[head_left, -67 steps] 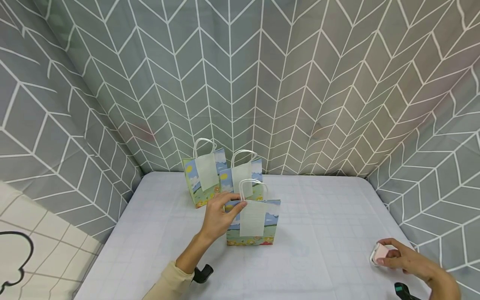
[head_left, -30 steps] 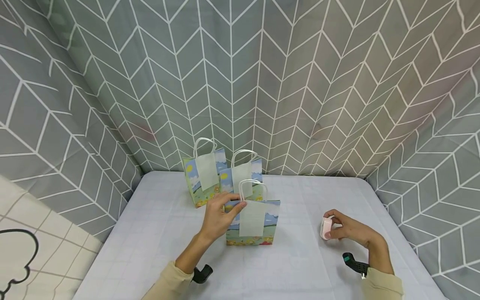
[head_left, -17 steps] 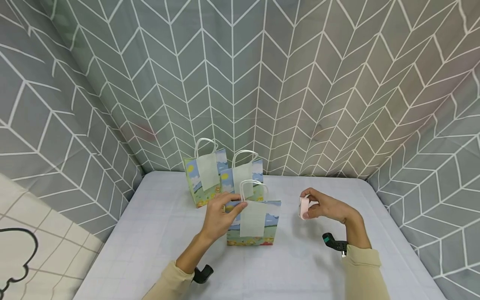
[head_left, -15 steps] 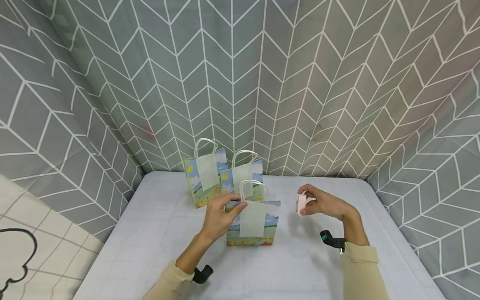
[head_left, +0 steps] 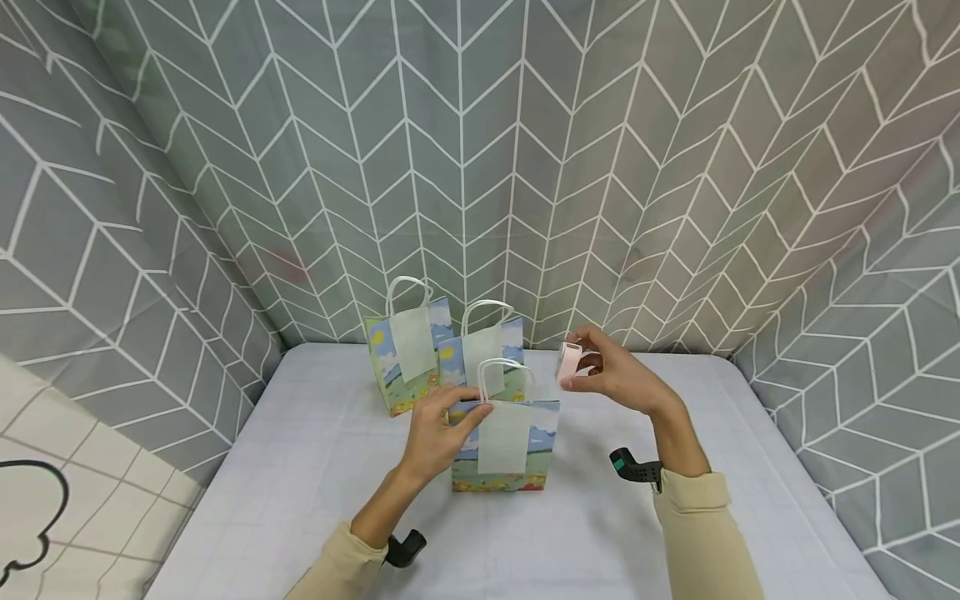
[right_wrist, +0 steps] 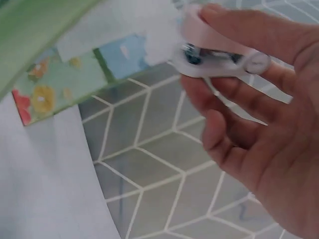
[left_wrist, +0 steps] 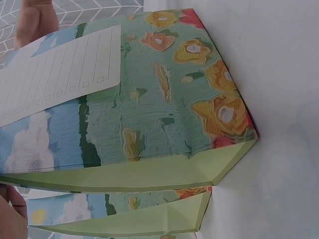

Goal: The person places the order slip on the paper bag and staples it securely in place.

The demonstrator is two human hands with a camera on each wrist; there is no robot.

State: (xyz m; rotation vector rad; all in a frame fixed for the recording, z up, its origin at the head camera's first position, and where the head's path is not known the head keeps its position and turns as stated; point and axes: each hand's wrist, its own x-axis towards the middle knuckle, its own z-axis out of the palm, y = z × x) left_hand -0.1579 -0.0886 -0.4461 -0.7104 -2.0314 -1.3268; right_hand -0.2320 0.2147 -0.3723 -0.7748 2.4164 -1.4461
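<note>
A paper gift bag [head_left: 542, 450] with a painted sky-and-flower print and white twisted handles stands upright at the middle of the table. A white lined card [left_wrist: 70, 69] covers part of its front. My left hand [head_left: 437, 432] pinches the bag's top edge at the left, beside the handle. My right hand [head_left: 626, 377] holds a small pink and white hole punch [right_wrist: 219, 50] between thumb and fingers, raised just right of the bag's top corner. Metal parts show between the punch's pink lever and white base in the right wrist view.
Two matching gift bags stand behind: one at the back left [head_left: 412, 346] and one directly behind the front bag [head_left: 483, 354], partly hidden by it. A white cloth covers the table [head_left: 300, 500]. Patterned grey curtains [head_left: 480, 167] enclose the back and sides.
My right hand has carried the hole punch from the far right of the table leftward and upward, close to the front bag. My left hand and the bags have stayed in place.
</note>
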